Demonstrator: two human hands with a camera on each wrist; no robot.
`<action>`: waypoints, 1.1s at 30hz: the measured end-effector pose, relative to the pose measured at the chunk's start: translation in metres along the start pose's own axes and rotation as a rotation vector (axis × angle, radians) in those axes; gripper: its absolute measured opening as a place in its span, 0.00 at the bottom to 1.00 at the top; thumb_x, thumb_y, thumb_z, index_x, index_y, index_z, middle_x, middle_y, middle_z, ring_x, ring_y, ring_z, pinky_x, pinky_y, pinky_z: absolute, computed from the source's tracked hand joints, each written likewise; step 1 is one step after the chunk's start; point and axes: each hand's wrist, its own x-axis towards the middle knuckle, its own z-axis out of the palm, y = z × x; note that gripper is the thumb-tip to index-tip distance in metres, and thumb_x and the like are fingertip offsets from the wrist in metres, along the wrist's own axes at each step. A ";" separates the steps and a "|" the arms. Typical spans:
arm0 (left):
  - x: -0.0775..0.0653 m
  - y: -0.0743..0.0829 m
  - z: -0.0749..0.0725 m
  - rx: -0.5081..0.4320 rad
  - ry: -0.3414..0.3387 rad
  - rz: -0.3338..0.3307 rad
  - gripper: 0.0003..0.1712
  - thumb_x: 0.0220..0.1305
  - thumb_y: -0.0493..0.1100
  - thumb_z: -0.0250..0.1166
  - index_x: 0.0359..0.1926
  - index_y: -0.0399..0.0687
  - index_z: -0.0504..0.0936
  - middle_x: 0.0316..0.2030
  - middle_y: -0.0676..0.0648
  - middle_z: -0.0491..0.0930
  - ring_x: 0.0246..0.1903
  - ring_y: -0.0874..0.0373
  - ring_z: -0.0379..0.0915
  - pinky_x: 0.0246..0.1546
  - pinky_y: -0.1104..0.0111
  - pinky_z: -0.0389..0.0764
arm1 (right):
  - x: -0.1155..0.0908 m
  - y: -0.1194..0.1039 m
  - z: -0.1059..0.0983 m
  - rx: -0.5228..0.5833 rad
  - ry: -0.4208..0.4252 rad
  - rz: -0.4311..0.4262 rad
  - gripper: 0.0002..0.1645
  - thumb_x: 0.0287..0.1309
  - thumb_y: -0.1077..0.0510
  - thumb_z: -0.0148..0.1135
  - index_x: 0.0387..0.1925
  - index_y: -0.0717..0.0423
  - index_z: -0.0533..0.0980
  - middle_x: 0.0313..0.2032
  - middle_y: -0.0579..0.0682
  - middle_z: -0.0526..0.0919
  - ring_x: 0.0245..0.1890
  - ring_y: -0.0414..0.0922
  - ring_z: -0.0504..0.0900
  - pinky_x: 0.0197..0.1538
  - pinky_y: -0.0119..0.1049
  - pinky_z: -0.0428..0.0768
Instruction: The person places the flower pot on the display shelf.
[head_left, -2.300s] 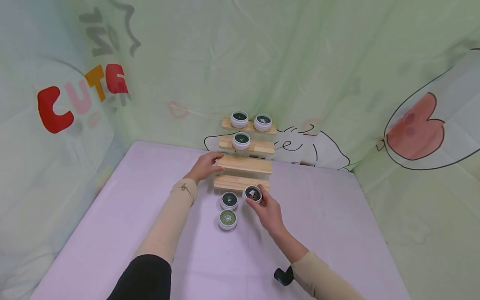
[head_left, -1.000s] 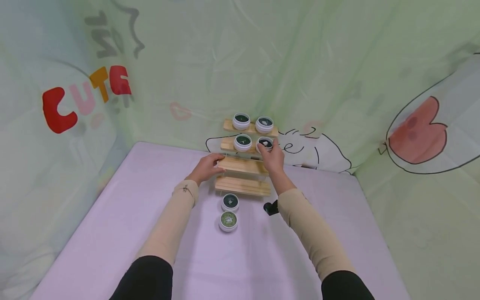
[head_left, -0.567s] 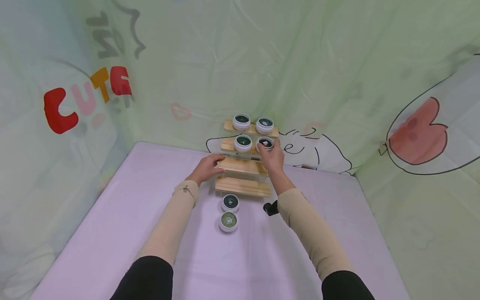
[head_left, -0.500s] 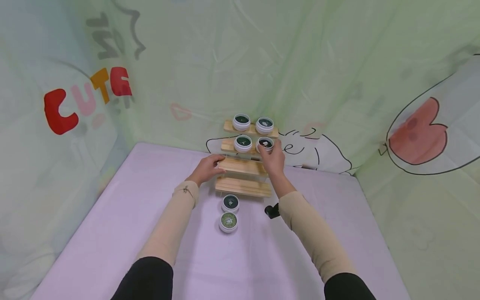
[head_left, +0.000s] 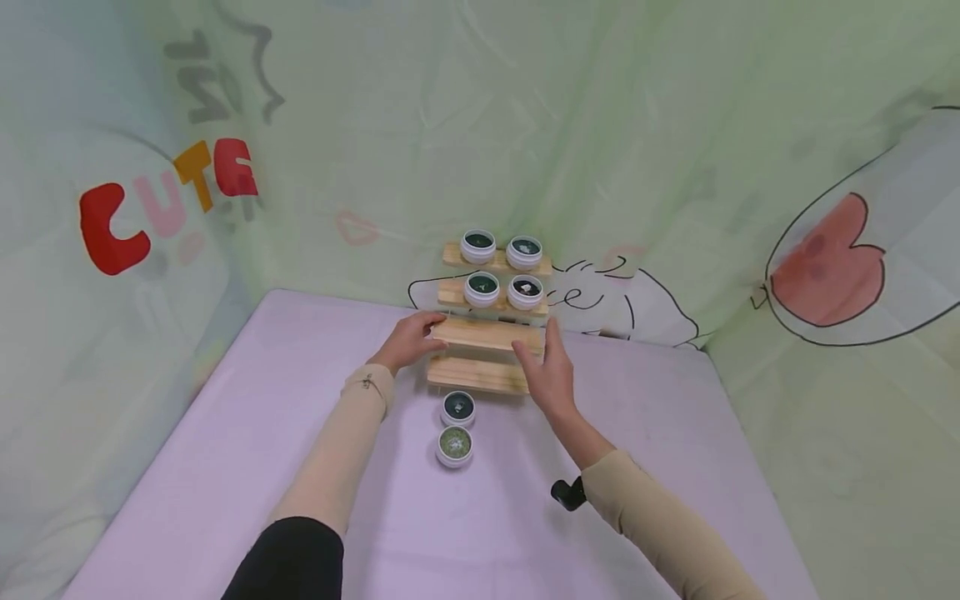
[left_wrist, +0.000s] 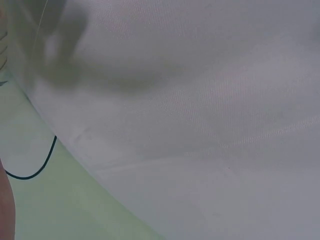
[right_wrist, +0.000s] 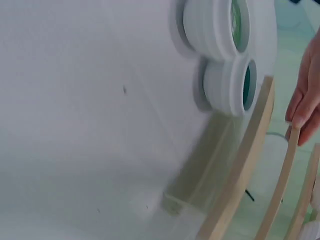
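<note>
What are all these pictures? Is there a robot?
No robot, just a person's two bare hands! The big picture comes from a camera on the head, looking down. The others come from cameras on each wrist: the left shows mostly pale cloth, the right looks sideways.

On the light purple table is a stepped wooden rack. Its top two boards hold four small pots; two more pots sit in front. The left hand grips one end of the rack. The right hand holds nothing.

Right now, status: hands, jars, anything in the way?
Left hand grips rack; right hand empty. Four jars on top two shelves. Two more jars on table before rack, possibly in the way.
</note>
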 end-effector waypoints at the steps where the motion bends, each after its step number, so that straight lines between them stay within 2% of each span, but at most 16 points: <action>1: 0.000 0.001 0.000 -0.001 -0.002 -0.001 0.34 0.52 0.43 0.70 0.60 0.40 0.70 0.59 0.41 0.70 0.59 0.50 0.68 0.61 0.66 0.72 | -0.005 0.000 0.001 0.006 -0.012 0.005 0.50 0.60 0.41 0.55 0.71 0.59 0.43 0.71 0.56 0.46 0.71 0.47 0.46 0.74 0.42 0.51; 7: 0.000 0.002 -0.001 0.010 -0.009 0.005 0.35 0.52 0.43 0.69 0.61 0.39 0.69 0.60 0.40 0.69 0.58 0.49 0.68 0.62 0.62 0.72 | -0.038 -0.002 0.016 0.054 -0.056 0.027 0.50 0.60 0.44 0.56 0.71 0.59 0.41 0.71 0.54 0.47 0.71 0.45 0.47 0.74 0.40 0.51; 16: -0.003 0.005 -0.002 0.010 -0.011 0.005 0.35 0.53 0.43 0.69 0.61 0.38 0.69 0.60 0.40 0.69 0.59 0.49 0.67 0.62 0.63 0.71 | -0.088 0.003 0.049 0.107 -0.121 0.093 0.52 0.58 0.40 0.57 0.71 0.57 0.42 0.72 0.54 0.45 0.71 0.47 0.46 0.73 0.43 0.53; 25: -0.004 0.006 -0.002 0.011 -0.023 -0.005 0.35 0.53 0.44 0.68 0.61 0.39 0.69 0.61 0.41 0.68 0.60 0.50 0.66 0.62 0.66 0.71 | -0.115 0.014 0.070 0.119 -0.188 0.166 0.55 0.54 0.42 0.62 0.71 0.60 0.43 0.71 0.56 0.46 0.71 0.50 0.48 0.72 0.45 0.53; 29: -0.002 0.004 -0.002 0.014 -0.019 -0.001 0.34 0.53 0.44 0.69 0.61 0.40 0.69 0.60 0.41 0.68 0.60 0.50 0.66 0.62 0.66 0.71 | -0.122 0.020 0.077 0.095 -0.195 0.146 0.55 0.53 0.43 0.63 0.70 0.63 0.45 0.70 0.59 0.48 0.70 0.53 0.49 0.73 0.48 0.52; 33: -0.001 0.003 0.000 0.010 -0.016 0.008 0.34 0.53 0.44 0.69 0.61 0.40 0.70 0.60 0.41 0.69 0.60 0.50 0.66 0.61 0.66 0.72 | -0.130 0.026 0.085 0.085 -0.157 0.067 0.56 0.51 0.44 0.65 0.68 0.69 0.47 0.68 0.65 0.52 0.69 0.58 0.52 0.71 0.52 0.55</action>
